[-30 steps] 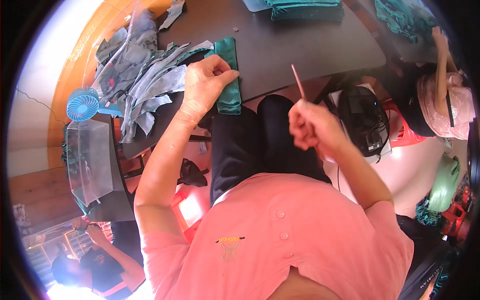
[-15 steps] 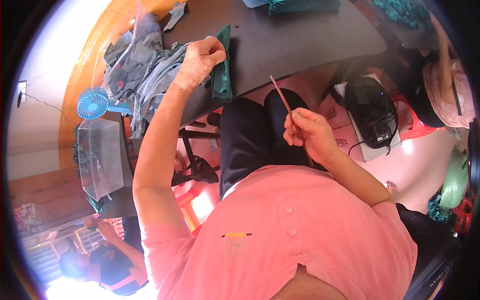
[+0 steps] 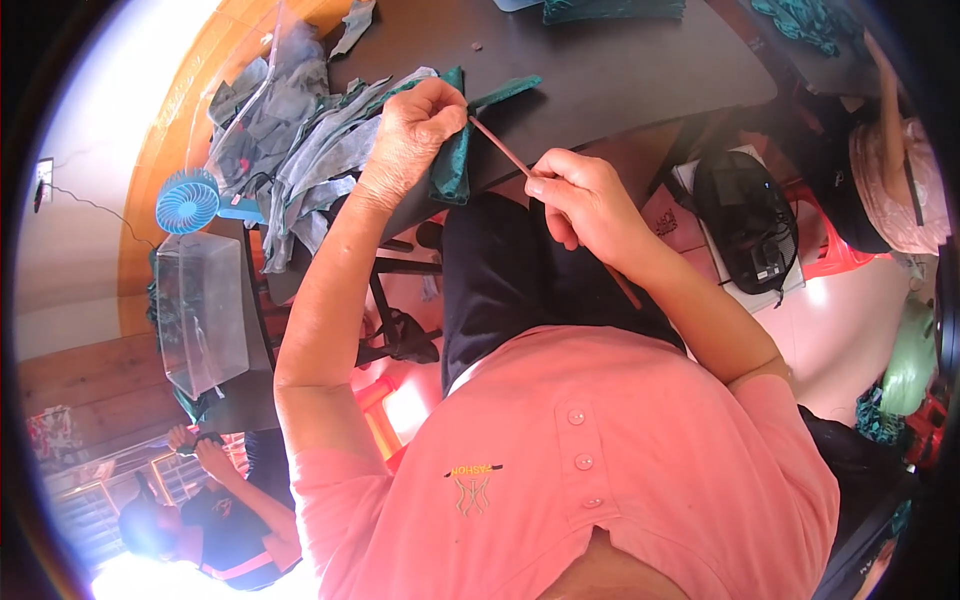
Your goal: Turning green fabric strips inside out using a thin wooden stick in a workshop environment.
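Over the table's near edge, my left hand (image 3: 418,128) is closed, pinching a dark green fabric strip (image 3: 453,172). One end of the strip hangs down below the fingers, and another green piece sticks out to the right over the table. My right hand (image 3: 592,208) grips a thin brown stick (image 3: 503,148) that slants up to the left. The stick's tip meets the fabric at my left fingertips; whether it is inside the cloth is hidden. Beside my left hand lies a heap of grey-green fabric strips (image 3: 322,150).
The dark table (image 3: 620,75) carries a stack of folded green cloth (image 3: 615,10) at its far side. A blue fan (image 3: 187,202) and a clear plastic box (image 3: 203,315) stand at left. A black bag (image 3: 742,215) is at right. Other people sit at lower left and far right.
My right hand has moved up and left, bringing the stick's tip to my left fingers. My left hand has shifted slightly right, and a green piece now sticks out beyond it.
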